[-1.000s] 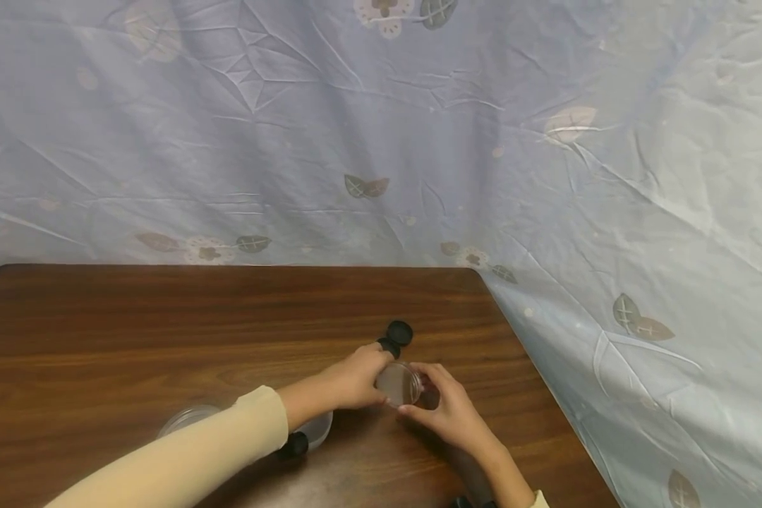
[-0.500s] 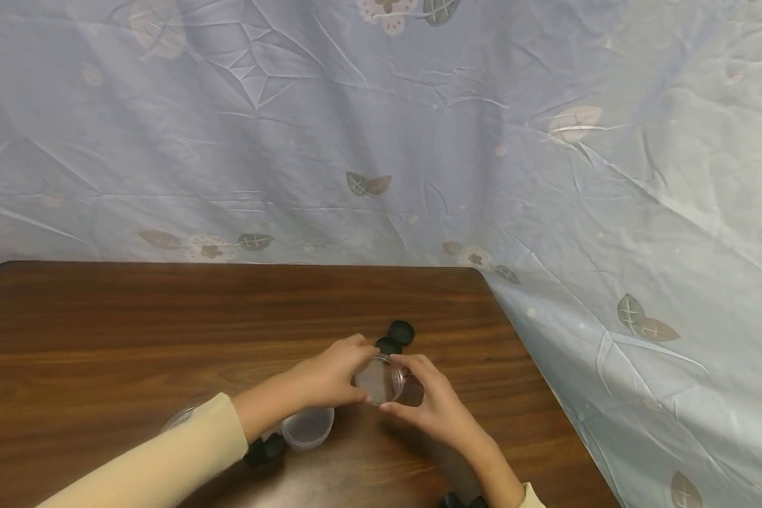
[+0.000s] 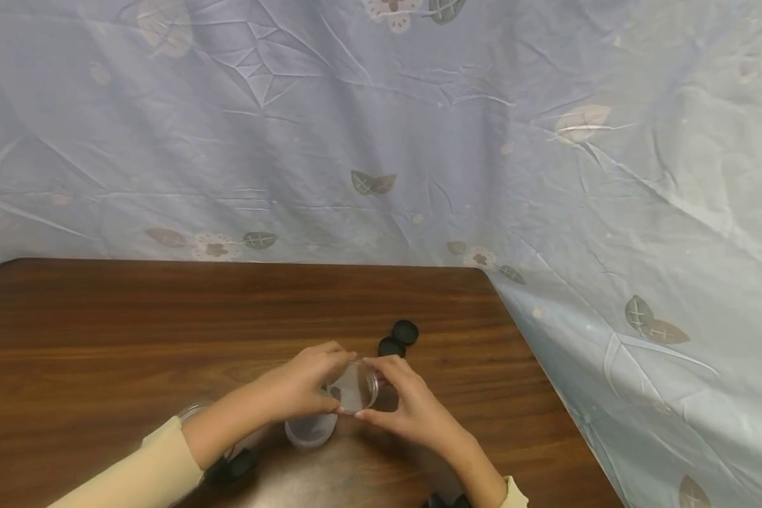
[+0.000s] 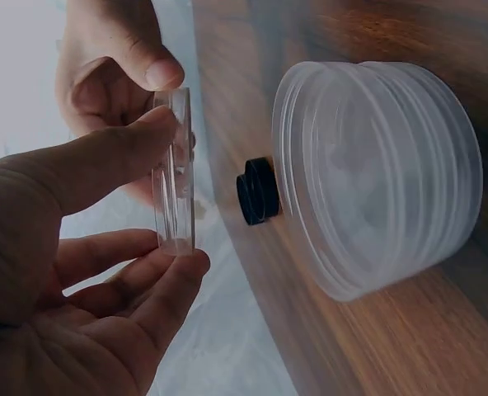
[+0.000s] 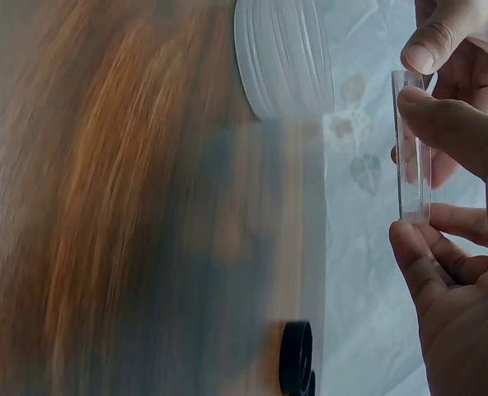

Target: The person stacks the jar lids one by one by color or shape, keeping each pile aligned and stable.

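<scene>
Both hands grip a clear, shallow round plastic lid point(image 3: 353, 388) by its rim. My left hand point(image 3: 307, 384) pinches it from the left between thumb and fingers. From the opposite side, my right hand point(image 3: 409, 398) holds it the same way. In the left wrist view the lid stands on edge, thumbs on the upper part and left fingertips at the lower rim. Just below the lid in the head view is a clear round plastic container point(image 3: 310, 432) on the table, partly covered by the left hand. The left wrist view shows its ridged wall.
Two black round caps point(image 3: 405, 331) lie side by side on the brown wooden table point(image 3: 165, 317), beyond the hands. Another clear round container point(image 3: 193, 409) is mostly hidden behind the left forearm. A patterned cloth point(image 3: 317, 141) hangs along the table's back and right edges.
Both hands have moved left with the lid, away from the black caps and over towards the clear container. The left forearm has drawn back, uncovering more of the table.
</scene>
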`<move>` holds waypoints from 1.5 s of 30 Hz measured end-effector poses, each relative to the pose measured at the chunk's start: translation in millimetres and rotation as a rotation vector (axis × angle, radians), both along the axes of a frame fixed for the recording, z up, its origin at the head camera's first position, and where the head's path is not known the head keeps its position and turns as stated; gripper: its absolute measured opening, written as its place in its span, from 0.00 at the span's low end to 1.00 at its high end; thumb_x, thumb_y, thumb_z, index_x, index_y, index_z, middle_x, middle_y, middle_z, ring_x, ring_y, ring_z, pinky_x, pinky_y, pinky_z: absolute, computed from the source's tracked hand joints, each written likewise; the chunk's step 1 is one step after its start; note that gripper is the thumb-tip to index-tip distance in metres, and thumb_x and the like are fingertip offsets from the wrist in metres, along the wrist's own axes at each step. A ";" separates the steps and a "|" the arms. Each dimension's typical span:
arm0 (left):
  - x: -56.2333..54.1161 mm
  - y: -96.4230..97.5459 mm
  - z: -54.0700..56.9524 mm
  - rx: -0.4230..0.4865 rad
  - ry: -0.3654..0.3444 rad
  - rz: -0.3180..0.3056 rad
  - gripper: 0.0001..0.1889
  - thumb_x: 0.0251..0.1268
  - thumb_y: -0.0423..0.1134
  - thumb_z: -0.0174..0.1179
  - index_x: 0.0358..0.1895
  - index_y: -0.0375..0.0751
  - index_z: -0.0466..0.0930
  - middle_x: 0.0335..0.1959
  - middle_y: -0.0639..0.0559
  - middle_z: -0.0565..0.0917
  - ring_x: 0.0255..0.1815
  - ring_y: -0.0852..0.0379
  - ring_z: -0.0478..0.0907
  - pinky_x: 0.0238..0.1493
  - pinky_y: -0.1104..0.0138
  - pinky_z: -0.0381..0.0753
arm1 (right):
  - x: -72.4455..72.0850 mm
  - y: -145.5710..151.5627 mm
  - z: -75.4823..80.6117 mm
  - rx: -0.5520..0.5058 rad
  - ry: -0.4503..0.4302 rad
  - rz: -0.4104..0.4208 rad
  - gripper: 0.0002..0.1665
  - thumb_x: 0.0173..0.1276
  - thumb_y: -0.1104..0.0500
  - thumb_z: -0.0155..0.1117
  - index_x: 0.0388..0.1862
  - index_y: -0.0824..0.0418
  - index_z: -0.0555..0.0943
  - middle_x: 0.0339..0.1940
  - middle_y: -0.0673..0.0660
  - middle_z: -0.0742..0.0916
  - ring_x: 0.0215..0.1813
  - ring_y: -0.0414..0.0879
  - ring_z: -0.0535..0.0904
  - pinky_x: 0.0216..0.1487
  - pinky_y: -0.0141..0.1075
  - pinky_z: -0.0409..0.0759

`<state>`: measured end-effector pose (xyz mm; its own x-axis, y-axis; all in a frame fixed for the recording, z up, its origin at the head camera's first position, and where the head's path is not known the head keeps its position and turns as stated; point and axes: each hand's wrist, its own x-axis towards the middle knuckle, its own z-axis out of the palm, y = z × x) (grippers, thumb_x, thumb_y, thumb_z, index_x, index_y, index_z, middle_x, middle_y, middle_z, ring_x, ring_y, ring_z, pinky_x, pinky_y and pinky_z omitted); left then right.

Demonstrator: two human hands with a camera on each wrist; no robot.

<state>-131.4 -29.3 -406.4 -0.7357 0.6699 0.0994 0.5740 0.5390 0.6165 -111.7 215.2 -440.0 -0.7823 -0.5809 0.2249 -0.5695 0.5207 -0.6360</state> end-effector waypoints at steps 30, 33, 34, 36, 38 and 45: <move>33.4 -46.0 -26.9 0.020 0.045 0.084 0.39 0.53 0.39 0.80 0.68 0.28 0.75 0.64 0.37 0.83 0.62 0.37 0.83 0.60 0.44 0.85 | 9.4 -41.5 -11.5 0.139 -0.113 0.061 0.45 0.67 0.49 0.77 0.79 0.55 0.69 0.67 0.50 0.79 0.65 0.41 0.75 0.69 0.34 0.80; 33.9 -47.4 -28.7 0.031 0.048 0.084 0.39 0.52 0.38 0.80 0.68 0.27 0.76 0.63 0.37 0.83 0.62 0.37 0.83 0.60 0.45 0.85 | 9.4 -42.6 -12.1 0.144 -0.114 0.063 0.46 0.67 0.48 0.77 0.80 0.55 0.68 0.68 0.51 0.79 0.65 0.42 0.75 0.70 0.34 0.80; 34.2 -47.7 -29.1 0.033 0.045 0.084 0.39 0.52 0.38 0.80 0.67 0.27 0.76 0.63 0.37 0.83 0.62 0.37 0.83 0.60 0.45 0.85 | 9.4 -42.8 -12.4 0.146 -0.114 0.064 0.46 0.67 0.48 0.77 0.80 0.56 0.68 0.68 0.51 0.79 0.65 0.42 0.75 0.70 0.34 0.80; 34.5 -48.3 -29.6 0.034 0.038 0.085 0.39 0.52 0.39 0.80 0.68 0.27 0.76 0.63 0.38 0.84 0.62 0.37 0.83 0.60 0.46 0.85 | 9.5 -43.2 -12.7 0.148 -0.116 0.063 0.46 0.68 0.48 0.76 0.80 0.56 0.68 0.68 0.52 0.79 0.66 0.43 0.75 0.70 0.34 0.80; 34.8 -48.9 -30.1 0.036 0.028 0.084 0.39 0.52 0.40 0.80 0.68 0.28 0.76 0.63 0.38 0.83 0.62 0.37 0.83 0.60 0.46 0.85 | 9.7 -43.4 -13.0 0.149 -0.119 0.063 0.46 0.68 0.47 0.76 0.80 0.56 0.68 0.68 0.52 0.79 0.66 0.43 0.75 0.70 0.34 0.80; 34.8 -50.4 -32.5 0.050 0.023 0.075 0.40 0.51 0.41 0.80 0.68 0.27 0.76 0.63 0.38 0.84 0.62 0.37 0.83 0.60 0.46 0.85 | 11.2 -44.1 -15.2 0.159 -0.141 0.058 0.45 0.69 0.45 0.75 0.80 0.55 0.68 0.70 0.51 0.78 0.68 0.44 0.74 0.70 0.34 0.80</move>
<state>-96.6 -79.8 -438.9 -0.7810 0.6066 0.1490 0.5476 0.5502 0.6304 -100.5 171.1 -455.3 -0.7635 -0.6456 0.0177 -0.5130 0.5895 -0.6239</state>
